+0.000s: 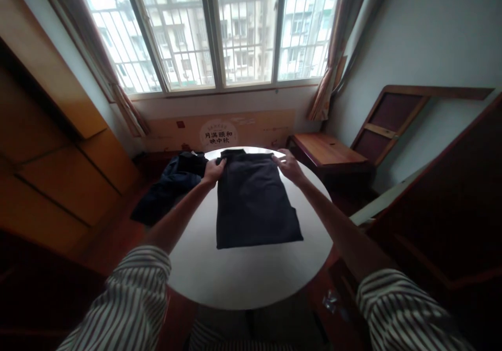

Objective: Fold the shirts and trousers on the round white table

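Note:
A dark, folded garment [254, 199] lies on the round white table [251, 283], folded into a rough rectangle; its exact kind is hard to make out. At its far left corner, my left hand [215, 170] grips the edge with the thumb on top. My right hand [289, 165] pinches the far right corner, fingers bent over the edge. A small flap of cloth juts out at the garment's near right side. Left of my left hand, a heap of dark clothes [170, 186] sits at the table's edge, loosely bunched.
Beyond the table a long printed cardboard panel [172, 131] stands below the barred window [212, 32]. A wooden bench or low table [327, 148] is at the far right. Wooden cabinets [63, 183] line the left side. A small shiny item [330, 301] lies at lower right.

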A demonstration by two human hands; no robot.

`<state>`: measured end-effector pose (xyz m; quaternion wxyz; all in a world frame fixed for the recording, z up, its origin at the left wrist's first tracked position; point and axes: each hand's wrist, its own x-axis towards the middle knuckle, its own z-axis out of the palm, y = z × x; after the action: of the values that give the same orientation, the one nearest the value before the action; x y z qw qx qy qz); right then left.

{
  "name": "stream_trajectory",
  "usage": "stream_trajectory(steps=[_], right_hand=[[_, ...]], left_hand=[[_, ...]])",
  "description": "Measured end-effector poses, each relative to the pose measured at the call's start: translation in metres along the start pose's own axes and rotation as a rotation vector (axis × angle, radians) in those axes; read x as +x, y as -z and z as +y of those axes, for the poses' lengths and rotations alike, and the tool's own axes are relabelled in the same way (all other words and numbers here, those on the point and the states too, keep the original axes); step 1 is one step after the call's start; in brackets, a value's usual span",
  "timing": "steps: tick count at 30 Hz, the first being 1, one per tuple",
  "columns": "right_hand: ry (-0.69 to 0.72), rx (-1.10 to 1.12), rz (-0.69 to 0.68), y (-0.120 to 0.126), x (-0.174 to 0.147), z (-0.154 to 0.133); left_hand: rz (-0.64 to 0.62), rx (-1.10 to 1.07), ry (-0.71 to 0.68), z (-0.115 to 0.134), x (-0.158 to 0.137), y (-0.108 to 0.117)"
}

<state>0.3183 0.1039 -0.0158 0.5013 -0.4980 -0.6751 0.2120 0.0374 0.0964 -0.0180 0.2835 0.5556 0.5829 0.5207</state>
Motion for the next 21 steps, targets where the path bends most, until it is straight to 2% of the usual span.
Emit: stream_trajectory(steps=[2, 3, 5, 7, 9, 12, 15, 21], right_hand=[[-0.038, -0.212, -0.092, -0.017, -0.02, 0.025], [0.01, -0.282, -0.157, -0.023, -0.036, 0.035], [0.179, -0.347, -0.298, -0.031, -0.073, 0.052], [0.287, -0.378, -0.359, -0.034, -0.109, 0.063], [0.313, -0.405, -0.323, -0.033, -0.138, 0.067], [0.247, -0.448, -0.154, -0.03, -0.162, 0.066], [0.154, -0.455, -0.038, -0.027, -0.171, 0.064], [0.069, -0.317, -0.011, -0.029, -0.174, 0.062]], left_hand=[[0.051, 0.144, -0.052, -0.033, -0.004, -0.001], [0.03, 0.195, -0.118, -0.048, -0.009, 0.0], [-0.07, 0.311, -0.289, -0.074, -0.021, 0.003], [-0.183, 0.434, -0.402, -0.096, -0.029, 0.006], [-0.232, 0.493, -0.385, -0.112, -0.027, 0.008], [-0.223, 0.526, -0.304, -0.126, -0.01, 0.008], [-0.211, 0.544, -0.232, -0.134, 0.014, 0.003], [-0.211, 0.585, -0.12, -0.136, 0.049, -0.005]])
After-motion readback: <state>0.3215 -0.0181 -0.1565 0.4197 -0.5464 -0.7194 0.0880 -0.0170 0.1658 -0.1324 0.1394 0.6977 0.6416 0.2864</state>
